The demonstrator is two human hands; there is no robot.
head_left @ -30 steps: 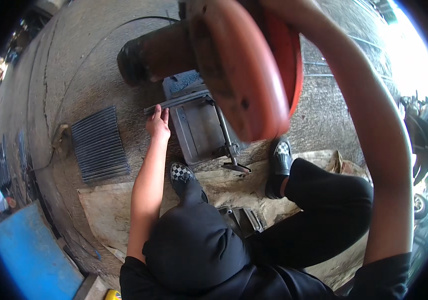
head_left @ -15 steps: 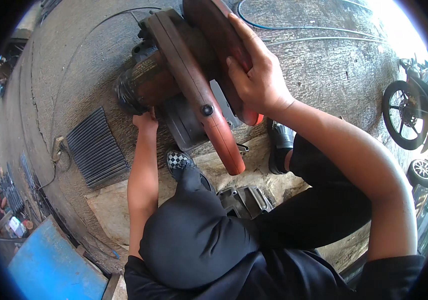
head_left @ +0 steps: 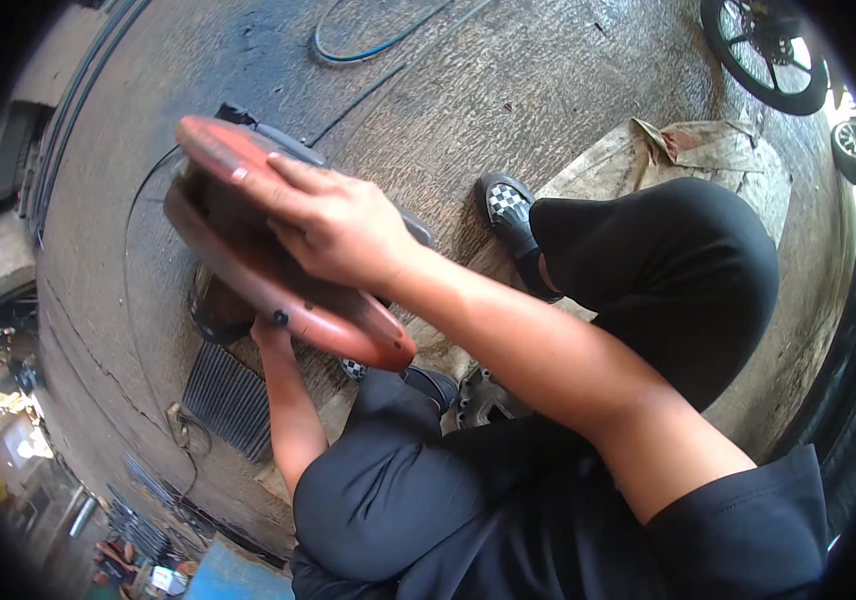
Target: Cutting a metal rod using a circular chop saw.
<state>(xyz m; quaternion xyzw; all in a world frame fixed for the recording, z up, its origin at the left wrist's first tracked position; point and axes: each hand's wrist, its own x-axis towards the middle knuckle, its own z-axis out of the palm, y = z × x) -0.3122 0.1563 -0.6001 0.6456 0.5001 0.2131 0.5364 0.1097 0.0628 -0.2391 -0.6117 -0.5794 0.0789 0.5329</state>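
A worn red and dark power tool (head_left: 248,240), which looks like a chop saw, is tilted in front of me on the left. My right hand (head_left: 348,225) grips its red upper guard, the fingers laid across the top and the thumb side hidden. Below the tool's dark rounded motor end, my left hand (head_left: 270,335) reaches in from underneath. Its fingers are covered by the tool. A long red curved housing (head_left: 348,335) runs down toward my left knee. Part of a grey base shows behind my right wrist.
A dark ribbed grate (head_left: 228,400) lies beside my left forearm, near a clamp on a cable (head_left: 183,425). A metal casing (head_left: 488,400) sits between my legs. Hoses (head_left: 368,55) run across the wet floor. A motorcycle wheel (head_left: 763,55) stands far right, and a blue board (head_left: 238,570) lower left.
The view has swung, so the surroundings sit differently. The tool has turned and tilted, its red guard now facing up and left. Both hands stay at it; my feet now appear farther apart.
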